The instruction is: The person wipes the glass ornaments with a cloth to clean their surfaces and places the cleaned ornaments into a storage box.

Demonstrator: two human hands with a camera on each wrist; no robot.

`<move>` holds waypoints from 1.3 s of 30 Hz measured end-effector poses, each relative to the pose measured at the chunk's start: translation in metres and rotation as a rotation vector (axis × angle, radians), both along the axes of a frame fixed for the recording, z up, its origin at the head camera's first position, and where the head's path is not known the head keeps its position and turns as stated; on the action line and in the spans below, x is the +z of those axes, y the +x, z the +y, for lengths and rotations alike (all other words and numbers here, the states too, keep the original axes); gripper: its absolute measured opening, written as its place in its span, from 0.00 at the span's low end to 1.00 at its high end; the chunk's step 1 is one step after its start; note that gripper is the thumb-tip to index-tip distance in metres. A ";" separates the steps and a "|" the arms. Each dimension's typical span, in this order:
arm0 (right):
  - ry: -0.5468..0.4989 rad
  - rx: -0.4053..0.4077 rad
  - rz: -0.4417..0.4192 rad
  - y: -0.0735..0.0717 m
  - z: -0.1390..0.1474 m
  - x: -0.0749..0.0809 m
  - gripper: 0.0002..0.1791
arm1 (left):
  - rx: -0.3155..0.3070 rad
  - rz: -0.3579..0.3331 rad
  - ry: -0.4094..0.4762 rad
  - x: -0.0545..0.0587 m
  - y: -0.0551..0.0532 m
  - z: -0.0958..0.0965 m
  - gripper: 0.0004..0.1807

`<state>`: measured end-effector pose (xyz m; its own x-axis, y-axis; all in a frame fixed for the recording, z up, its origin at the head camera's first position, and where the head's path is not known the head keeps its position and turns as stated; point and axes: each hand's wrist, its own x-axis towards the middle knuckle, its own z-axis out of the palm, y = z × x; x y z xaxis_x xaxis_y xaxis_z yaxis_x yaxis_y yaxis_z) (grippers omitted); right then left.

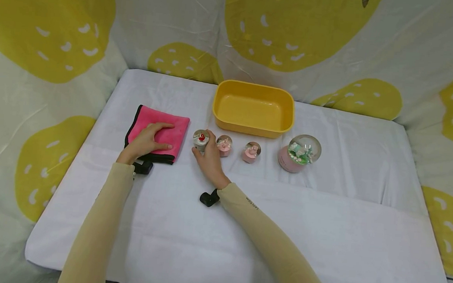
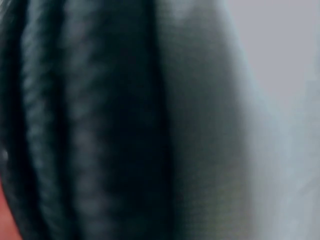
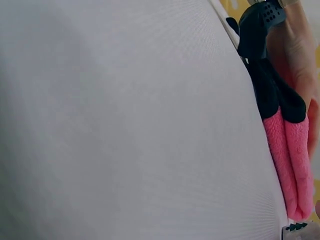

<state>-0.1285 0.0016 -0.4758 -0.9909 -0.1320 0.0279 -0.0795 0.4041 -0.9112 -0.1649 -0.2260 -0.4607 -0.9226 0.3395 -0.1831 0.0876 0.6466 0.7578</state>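
Observation:
A folded pink towel [image 1: 179, 132] with black edging lies at the left of the table, and my left hand [image 1: 147, 142] rests on it with fingers spread. My right hand [image 1: 211, 163] grips a small snow globe [image 1: 200, 139] with a red figure inside, thumb and fingers on either side of it. In the right wrist view the towel [image 3: 281, 150] appears edge-on, beside a bit of the globe's silvery base [image 3: 301, 233] with green trees. The towel's dark edging [image 2: 110, 120] fills much of the left wrist view, blurred.
Two small pink snow globes, one [image 1: 224, 145] right beside my right hand and another [image 1: 251, 152] further right, stand on the white-covered table [image 1: 345, 244]. A larger pink-based snow globe [image 1: 299, 153] leans right. Behind them sits a yellow bin [image 1: 250, 129].

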 end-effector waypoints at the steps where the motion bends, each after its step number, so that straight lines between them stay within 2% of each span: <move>1: 0.000 -0.001 0.004 0.000 0.000 -0.001 0.37 | -0.003 0.003 -0.001 0.000 0.000 0.000 0.39; 7: -0.004 -0.015 0.053 0.000 0.000 -0.003 0.32 | -0.024 0.038 -0.029 0.000 0.000 0.001 0.40; 13: 0.008 -0.032 0.061 0.000 0.001 -0.002 0.29 | -0.017 0.071 -0.064 0.001 0.001 0.005 0.36; 18: 0.012 -0.029 0.055 0.000 0.001 -0.002 0.29 | 0.003 0.106 -0.078 0.002 0.002 0.009 0.30; 23: -0.005 -0.015 0.039 0.001 0.002 -0.001 0.29 | 0.014 0.151 -0.045 0.003 0.004 0.014 0.21; 29: -0.026 0.020 0.044 0.005 0.002 0.007 0.29 | 0.059 0.199 -0.034 0.006 0.011 0.018 0.16; 32: -0.061 0.040 0.034 0.009 0.003 0.016 0.28 | 0.098 0.216 0.017 0.010 0.018 0.017 0.17; 34: -0.076 0.046 0.029 0.011 0.005 0.024 0.28 | 0.130 0.228 0.081 0.014 0.023 0.016 0.18; 39: -0.124 0.039 0.073 0.018 0.012 0.043 0.28 | 0.206 0.265 0.246 0.032 0.032 0.018 0.18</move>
